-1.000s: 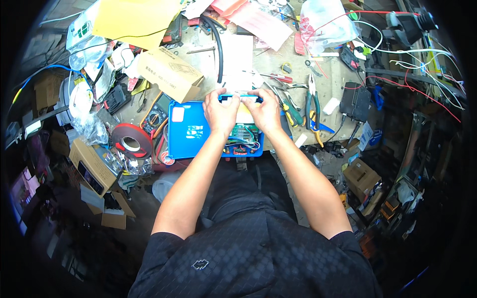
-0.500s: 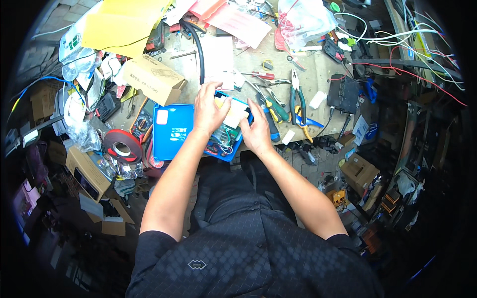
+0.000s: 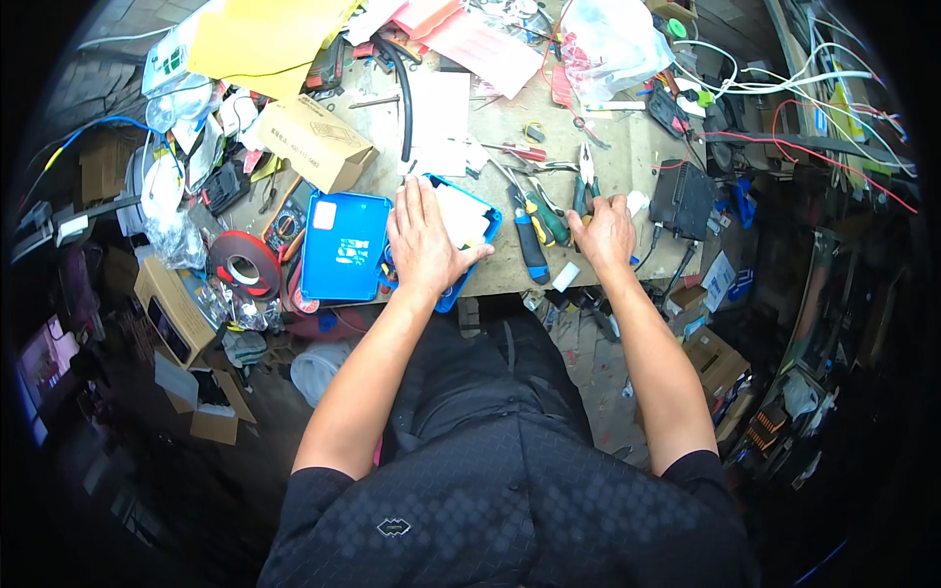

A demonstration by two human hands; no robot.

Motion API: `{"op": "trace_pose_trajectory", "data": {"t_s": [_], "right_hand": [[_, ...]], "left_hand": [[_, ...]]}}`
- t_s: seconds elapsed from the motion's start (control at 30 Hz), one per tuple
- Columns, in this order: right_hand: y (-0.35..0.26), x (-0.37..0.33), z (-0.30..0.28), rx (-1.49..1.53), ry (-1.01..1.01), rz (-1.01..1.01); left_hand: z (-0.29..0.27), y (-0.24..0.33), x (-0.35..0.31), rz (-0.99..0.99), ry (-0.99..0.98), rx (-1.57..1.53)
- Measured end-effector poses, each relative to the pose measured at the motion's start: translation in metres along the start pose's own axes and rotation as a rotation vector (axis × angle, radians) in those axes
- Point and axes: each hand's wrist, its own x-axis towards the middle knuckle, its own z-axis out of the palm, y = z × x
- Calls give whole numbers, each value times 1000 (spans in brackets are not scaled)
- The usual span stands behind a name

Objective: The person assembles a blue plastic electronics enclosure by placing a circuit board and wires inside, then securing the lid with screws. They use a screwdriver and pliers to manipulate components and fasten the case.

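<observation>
Left hand, fingers together, thumb apart, over open blue plastic box, near edge of beige workbench; leaning hard could tip it. Right hand over green-handled steel pliers; can't tell finger closure.

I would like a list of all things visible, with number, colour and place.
Table: 1, beige, centre
Open case: 1, blue, near table edge
Long-nose pliers: 1, steel and green, right of case
Other hand tools: several, mixed, beside pliers
Tape roll: 1, dark red, left of case
Multimeter: 1, orange and black, beyond tape roll
Cardboard boxes: several, brown, table and sides
Boxy device: 1, black, table's right
Sheets: several, yellow, pink, white, far side
Plastic bag: 1, clear, far right
Wires: several, white and red, right
Other clutter: many, too small
Shirt: 1, black, bottom
Forearms: 2, bare, lower middle
Left hand: 1, bare, over case
Right hand: 1, bare, at pliers' handles
</observation>
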Motion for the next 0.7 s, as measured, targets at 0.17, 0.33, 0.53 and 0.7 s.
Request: {"op": "trace_pose_trajectory", "data": {"t_s": [0.17,0.33,0.53,0.7], "right_hand": [[-2,-1,4,24,104,-88],[-23,-15,-4,222,283,-333],[-46,-7,8,277,104,-324],[-55,21,22,190,39,-271]], "left_hand": [[-1,4,-1,-42,-11,53],[1,2,2,-66,-60,33],[0,3,5,-75,-70,29],[3,0,4,-65,-62,26]]}}
